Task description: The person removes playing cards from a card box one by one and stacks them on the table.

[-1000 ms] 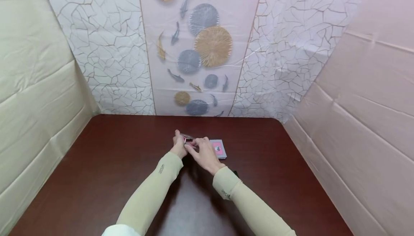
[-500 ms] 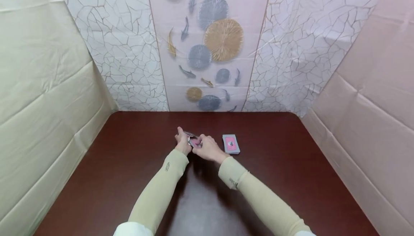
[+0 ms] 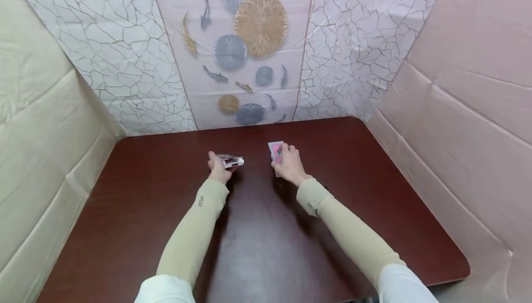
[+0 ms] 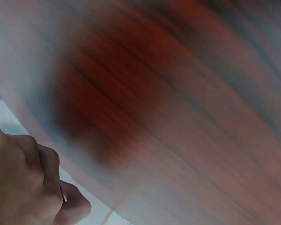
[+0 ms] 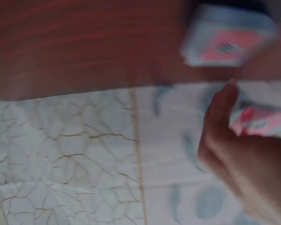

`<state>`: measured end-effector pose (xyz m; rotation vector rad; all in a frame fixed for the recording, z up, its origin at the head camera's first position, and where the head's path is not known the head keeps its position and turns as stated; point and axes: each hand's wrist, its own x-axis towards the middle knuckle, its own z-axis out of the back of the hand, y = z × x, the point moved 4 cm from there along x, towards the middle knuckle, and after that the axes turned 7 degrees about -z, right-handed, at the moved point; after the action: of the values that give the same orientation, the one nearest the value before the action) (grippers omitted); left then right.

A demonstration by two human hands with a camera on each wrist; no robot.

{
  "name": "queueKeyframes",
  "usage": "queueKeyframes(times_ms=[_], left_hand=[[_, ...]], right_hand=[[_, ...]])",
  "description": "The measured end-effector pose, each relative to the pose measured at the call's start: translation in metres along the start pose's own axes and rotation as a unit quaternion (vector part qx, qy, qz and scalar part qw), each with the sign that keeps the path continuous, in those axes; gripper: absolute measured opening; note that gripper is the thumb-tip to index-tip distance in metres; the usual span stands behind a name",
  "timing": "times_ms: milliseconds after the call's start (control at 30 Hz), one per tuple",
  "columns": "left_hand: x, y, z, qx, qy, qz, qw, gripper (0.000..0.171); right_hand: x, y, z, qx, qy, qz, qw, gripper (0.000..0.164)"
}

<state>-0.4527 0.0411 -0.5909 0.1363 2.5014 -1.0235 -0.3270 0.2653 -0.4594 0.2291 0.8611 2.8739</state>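
Note:
My left hand (image 3: 219,169) grips a small card box (image 3: 235,161) whose open end, white-edged with a dark inside, faces right. In the left wrist view its fingers look curled and the box is hidden. Off to the right, my right hand (image 3: 290,166) pinches pink-patterned playing cards (image 5: 267,123) between thumb and fingers; how many it holds I cannot tell. A deck of cards (image 5: 228,43) with the same pink back lies on the table close by, slightly blurred in the right wrist view. In the head view the right hand mostly covers that deck.
The dark red-brown table (image 3: 249,247) has rounded corners and meets a patterned cloth backdrop (image 3: 249,86) at the far edge. Cream cloth walls (image 3: 45,123) hang at both sides. Long shadows of the arms fall on the tabletop.
The hands were together at the card box; my right hand has drawn away from it to the right with cards, over the deck. My left hand keeps the box. The head view has shifted.

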Motion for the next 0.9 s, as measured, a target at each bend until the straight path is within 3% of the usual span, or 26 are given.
queueKeyframes(times_ms=[167,267,433,567,733,900], left_hand=[[-0.072,-0.029,-0.042,0.024,-0.006,0.033,0.9992,0.072],[-0.095,-0.033,-0.052,0.025,0.012,0.049,0.9984,0.069],[-0.115,-0.038,-0.056,0.022,0.024,0.058,0.9978,0.064],[-0.105,-0.04,-0.053,0.027,0.019,0.058,0.9978,0.065],[-0.087,-0.034,-0.042,0.007,0.02,0.055,0.9983,0.069],[-0.018,-0.009,-0.009,-0.012,0.056,0.04,0.9975,0.074]], right_hand=[[0.015,-0.016,-0.004,-0.058,-0.027,-0.033,0.997,0.046],[0.015,-0.022,-0.01,-0.092,-0.021,-0.038,0.995,0.045],[0.017,-0.023,-0.02,-0.135,-0.023,-0.021,0.99,0.049],[0.022,-0.019,-0.024,-0.143,-0.043,-0.009,0.989,0.048],[0.017,-0.023,-0.035,-0.143,-0.03,-0.02,0.989,0.048],[0.011,-0.025,-0.043,-0.145,-0.035,-0.021,0.989,0.043]])
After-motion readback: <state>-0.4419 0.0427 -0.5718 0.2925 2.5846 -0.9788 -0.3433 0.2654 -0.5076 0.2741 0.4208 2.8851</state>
